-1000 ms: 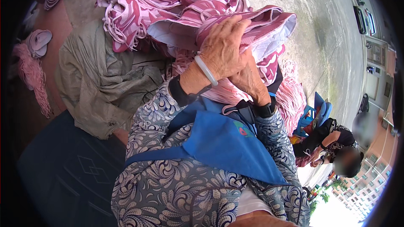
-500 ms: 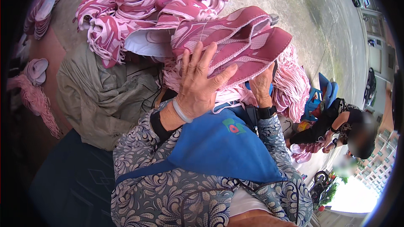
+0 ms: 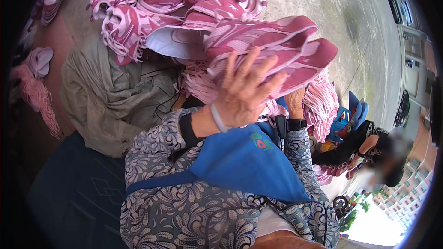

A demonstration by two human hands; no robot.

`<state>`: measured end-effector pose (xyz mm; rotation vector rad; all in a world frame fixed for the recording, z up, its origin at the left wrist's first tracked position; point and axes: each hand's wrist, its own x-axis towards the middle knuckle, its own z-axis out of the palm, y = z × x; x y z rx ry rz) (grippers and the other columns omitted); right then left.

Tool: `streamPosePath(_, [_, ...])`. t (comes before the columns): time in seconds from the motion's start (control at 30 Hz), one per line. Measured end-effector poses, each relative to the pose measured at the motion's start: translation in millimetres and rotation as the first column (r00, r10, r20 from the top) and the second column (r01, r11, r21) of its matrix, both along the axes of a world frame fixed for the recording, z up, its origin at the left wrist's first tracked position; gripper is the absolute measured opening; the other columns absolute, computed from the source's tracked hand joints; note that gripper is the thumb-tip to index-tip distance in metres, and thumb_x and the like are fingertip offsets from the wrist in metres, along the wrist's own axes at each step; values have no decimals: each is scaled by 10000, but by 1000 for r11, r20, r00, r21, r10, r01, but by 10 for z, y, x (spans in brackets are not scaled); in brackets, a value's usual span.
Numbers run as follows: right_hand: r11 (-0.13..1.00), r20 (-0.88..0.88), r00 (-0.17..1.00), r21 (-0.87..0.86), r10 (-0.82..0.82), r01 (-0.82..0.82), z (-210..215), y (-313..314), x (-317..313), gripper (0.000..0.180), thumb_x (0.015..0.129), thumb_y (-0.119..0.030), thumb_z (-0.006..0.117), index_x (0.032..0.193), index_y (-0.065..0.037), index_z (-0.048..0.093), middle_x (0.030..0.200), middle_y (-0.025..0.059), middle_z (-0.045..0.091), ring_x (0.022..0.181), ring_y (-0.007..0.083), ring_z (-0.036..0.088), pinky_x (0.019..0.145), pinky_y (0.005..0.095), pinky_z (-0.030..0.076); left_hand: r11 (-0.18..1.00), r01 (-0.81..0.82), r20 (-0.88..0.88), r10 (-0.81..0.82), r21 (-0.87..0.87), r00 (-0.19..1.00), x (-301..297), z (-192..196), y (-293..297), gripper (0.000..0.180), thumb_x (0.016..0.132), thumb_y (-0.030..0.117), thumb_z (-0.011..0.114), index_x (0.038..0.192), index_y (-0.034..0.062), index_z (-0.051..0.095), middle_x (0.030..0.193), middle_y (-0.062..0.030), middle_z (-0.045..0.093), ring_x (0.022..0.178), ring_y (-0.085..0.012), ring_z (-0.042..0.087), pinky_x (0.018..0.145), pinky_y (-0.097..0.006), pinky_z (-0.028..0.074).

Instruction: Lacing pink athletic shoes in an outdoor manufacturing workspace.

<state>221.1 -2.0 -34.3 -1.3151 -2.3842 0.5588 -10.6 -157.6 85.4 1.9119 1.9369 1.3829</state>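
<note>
Grey cloth point(image 3: 110, 97) spread beside a heap of pink flip-flops point(image 3: 180, 0) on the concrete ground point(image 3: 332, 9). Pink flip-flop soles point(image 3: 281, 50) held up, stacked. Left hand point(image 3: 242, 94) flat against them, fingers point(image 3: 258, 71) spread; right hand point(image 3: 294, 99) beneath, grip hidden.

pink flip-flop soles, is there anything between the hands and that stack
Nothing visible is. The left hand lies flat, fingers spread, directly on top of the stack of pink flip-flop soles. The right hand reaches up under the stack's near edge and is mostly hidden by it, so its grip cannot be made out.
</note>
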Motion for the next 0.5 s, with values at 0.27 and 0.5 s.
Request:
streamPosePath(0.27, [985, -221, 975, -174, -26, -13, 580, -243, -145, 510, 793, -331, 620, 1148, 12, 489, 1100, 136, 527, 1029, 269, 477, 881, 370, 394, 993, 112, -28, -111, 31, 993, 144, -8, 215, 435, 836, 260, 453, 1196, 21, 499, 1296, -229, 383, 1231, -446, 318, 973, -689, 172])
streamPosePath(0.5, [929, -447, 876, -371, -184, 5, 927, -156, -204, 517, 800, -369, 618, 1128, 14, 503, 1070, 109, 540, 988, 230, 497, 846, 348, 411, 976, 214, 97, -216, 24, 972, -6, 77, -20, 506, 731, 241, 630, 1168, 21, 502, 1310, -225, 360, 1211, -440, 341, 921, -682, 232])
